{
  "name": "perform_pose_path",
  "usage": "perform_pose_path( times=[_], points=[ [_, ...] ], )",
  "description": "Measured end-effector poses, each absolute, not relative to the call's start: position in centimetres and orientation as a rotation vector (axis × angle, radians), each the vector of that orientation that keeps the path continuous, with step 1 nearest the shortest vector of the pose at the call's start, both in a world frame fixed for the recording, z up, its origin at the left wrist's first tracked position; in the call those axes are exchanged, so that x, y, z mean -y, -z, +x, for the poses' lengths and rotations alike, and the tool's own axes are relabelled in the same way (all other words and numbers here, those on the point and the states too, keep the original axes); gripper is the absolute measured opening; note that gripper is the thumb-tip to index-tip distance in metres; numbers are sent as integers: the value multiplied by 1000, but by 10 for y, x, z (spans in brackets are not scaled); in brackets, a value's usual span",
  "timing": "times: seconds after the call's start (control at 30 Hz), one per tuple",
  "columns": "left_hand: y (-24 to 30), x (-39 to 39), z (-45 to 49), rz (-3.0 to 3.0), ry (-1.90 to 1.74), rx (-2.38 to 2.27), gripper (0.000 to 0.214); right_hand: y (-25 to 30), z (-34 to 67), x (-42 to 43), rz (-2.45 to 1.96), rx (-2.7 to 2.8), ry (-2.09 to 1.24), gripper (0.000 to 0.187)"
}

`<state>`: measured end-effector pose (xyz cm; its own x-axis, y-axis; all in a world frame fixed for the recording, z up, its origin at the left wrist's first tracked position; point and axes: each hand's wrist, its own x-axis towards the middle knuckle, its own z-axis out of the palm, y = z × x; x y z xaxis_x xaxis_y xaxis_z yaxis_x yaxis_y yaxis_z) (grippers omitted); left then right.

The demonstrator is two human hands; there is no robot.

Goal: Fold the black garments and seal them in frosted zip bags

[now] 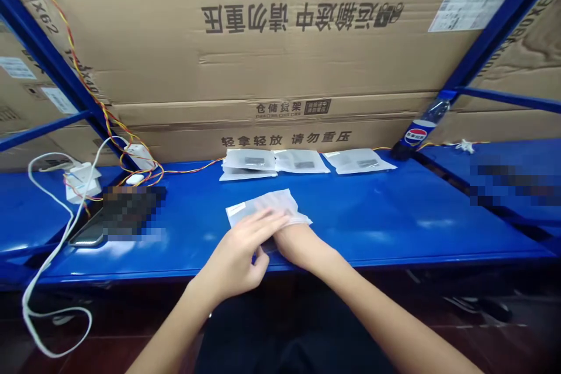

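Observation:
A frosted white plastic bag (pixel 245 208) with a small pale label at its left corner lies near the front of the blue shelf. My left hand (pixel 243 248) rests on top of it, fingers stretched out together and thumb apart, holding nothing. My right hand (pixel 298 242) reaches into or beneath the bag. Its fingers are covered by the bag and by my left hand, so their grip is hidden. Between the two hands a bit of something dark shows on the shelf.
Farther back lie three spots of similar frosted bags, a left stack (pixel 232 174), a middle bag (pixel 302 162) and a right bag (pixel 359 161). A cola bottle (pixel 416 131) leans by the right post. Cables and a power strip (pixel 142 156) sit left, near a blurred dark device (pixel 131 210).

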<state>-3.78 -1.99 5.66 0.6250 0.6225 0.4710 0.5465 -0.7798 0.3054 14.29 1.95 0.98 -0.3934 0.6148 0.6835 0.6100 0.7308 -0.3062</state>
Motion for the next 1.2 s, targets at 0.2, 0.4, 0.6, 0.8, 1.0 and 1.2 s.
perform_pose_path(
  times=[0.2,0.4,0.6,0.8,1.0,1.2],
  points=[
    [-29,53,-79,2997,-1117,-1040,36,-27,182,21,-802,2407,26,47],
    [-14,72,-74,2981,-1397,-981,25,-19,175,66,-629,2073,373,27],
    [-13,68,-58,2862,-1584,-1026,20,-22,152,64,-602,2055,401,20],
    [-23,77,-56,2779,-1547,-1062,23,-15,156,47,-500,2081,409,16],
    [-36,85,-67,2751,-1580,-1119,27,-11,209,24,-578,2074,492,23],
    [-26,76,-74,2700,-1635,-1176,30,-13,254,18,-750,2071,572,35]
  ],
)
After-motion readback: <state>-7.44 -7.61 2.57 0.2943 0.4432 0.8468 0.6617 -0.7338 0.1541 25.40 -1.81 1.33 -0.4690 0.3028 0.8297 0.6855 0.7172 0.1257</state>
